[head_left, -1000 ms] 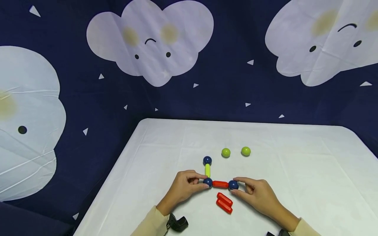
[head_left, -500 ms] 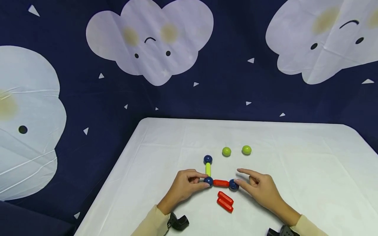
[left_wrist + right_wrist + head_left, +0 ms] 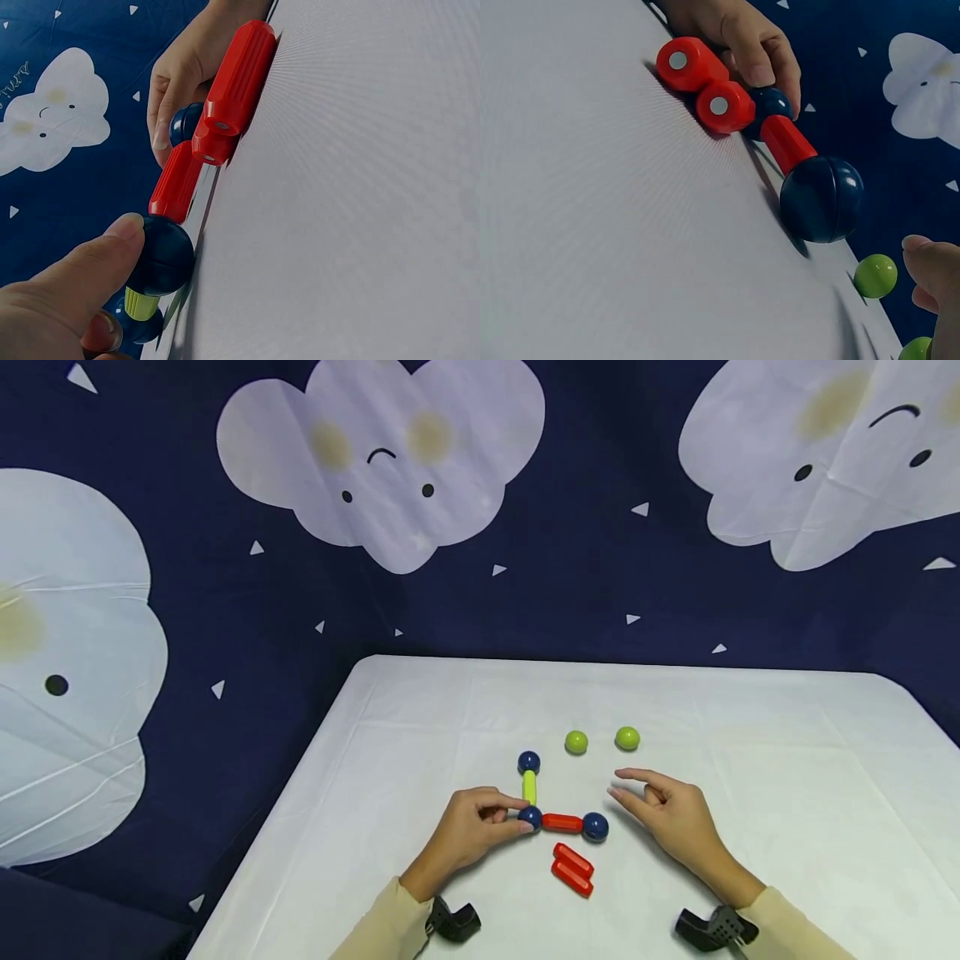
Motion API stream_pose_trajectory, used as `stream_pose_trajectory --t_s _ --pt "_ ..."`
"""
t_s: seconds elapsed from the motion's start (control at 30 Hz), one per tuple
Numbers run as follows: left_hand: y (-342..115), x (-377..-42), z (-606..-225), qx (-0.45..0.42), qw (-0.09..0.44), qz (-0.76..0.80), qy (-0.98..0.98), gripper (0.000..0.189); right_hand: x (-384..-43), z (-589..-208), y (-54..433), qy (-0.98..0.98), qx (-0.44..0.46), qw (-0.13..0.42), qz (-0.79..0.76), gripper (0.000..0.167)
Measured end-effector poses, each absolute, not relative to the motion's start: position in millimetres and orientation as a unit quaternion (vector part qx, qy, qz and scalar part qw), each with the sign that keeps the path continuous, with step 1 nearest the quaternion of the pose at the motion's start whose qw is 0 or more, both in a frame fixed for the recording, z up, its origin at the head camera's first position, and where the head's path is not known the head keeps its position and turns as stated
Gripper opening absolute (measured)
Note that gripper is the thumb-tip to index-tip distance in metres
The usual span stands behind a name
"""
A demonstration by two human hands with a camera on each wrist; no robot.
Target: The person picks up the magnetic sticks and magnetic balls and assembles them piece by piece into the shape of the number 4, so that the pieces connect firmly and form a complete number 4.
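Note:
In the head view my left hand (image 3: 472,827) pinches the blue corner ball (image 3: 530,818) between thumb and forefinger. From that ball a yellow-green magnetic rod (image 3: 529,787) runs back to a second blue ball (image 3: 528,762). A red magnetic rod (image 3: 562,822) leads right from it to a third blue ball (image 3: 596,827), making an L. My right hand (image 3: 671,814) is apart from that third ball, up and to its right, thumb and forefinger spread with nothing between them. The right wrist view shows its thumb (image 3: 934,266) beside a green ball (image 3: 875,276).
Two loose red rods (image 3: 573,869) lie side by side in front of the L. A green ball (image 3: 577,742) and another green ball (image 3: 627,738) rest behind it on the white table (image 3: 420,710). A dark blue cloud-print cloth (image 3: 450,610) hangs beyond the far edge.
My right hand has let go of the right-hand blue ball and moved back and to the right, away from it. The left hand keeps its pinch on the corner ball.

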State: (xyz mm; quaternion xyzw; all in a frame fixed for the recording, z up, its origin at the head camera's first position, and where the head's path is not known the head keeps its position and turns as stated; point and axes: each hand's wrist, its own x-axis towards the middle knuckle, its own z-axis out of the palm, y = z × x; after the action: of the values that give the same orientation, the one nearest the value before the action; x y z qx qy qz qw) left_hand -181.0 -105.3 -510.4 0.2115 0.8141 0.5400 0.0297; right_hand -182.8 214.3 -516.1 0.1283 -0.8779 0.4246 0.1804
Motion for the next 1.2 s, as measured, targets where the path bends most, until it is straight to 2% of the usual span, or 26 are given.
stream_pose_trajectory --t_s 0.27,0.6,0.9,1.2 --pt "-105.4 -181.7 -510.0 0.216 0.024 0.537 0.815 0.024 -186.7 -516.4 214.4 -0.877 0.127 0.194 0.42 0.026" --pt "-104.9 -182.7 -511.2 0.219 0.021 0.534 0.816 0.024 -178.7 -514.5 212.8 -0.887 0.126 0.175 0.409 0.026" --pt "-105.1 -182.5 -508.5 0.219 0.024 0.532 0.817 0.025 -150.8 -510.9 198.9 -0.855 0.174 0.185 0.452 0.023" --pt "-104.8 -182.6 -509.0 0.214 0.022 0.531 0.82 0.024 -120.1 -511.0 182.5 -0.852 0.211 0.105 0.467 0.02"
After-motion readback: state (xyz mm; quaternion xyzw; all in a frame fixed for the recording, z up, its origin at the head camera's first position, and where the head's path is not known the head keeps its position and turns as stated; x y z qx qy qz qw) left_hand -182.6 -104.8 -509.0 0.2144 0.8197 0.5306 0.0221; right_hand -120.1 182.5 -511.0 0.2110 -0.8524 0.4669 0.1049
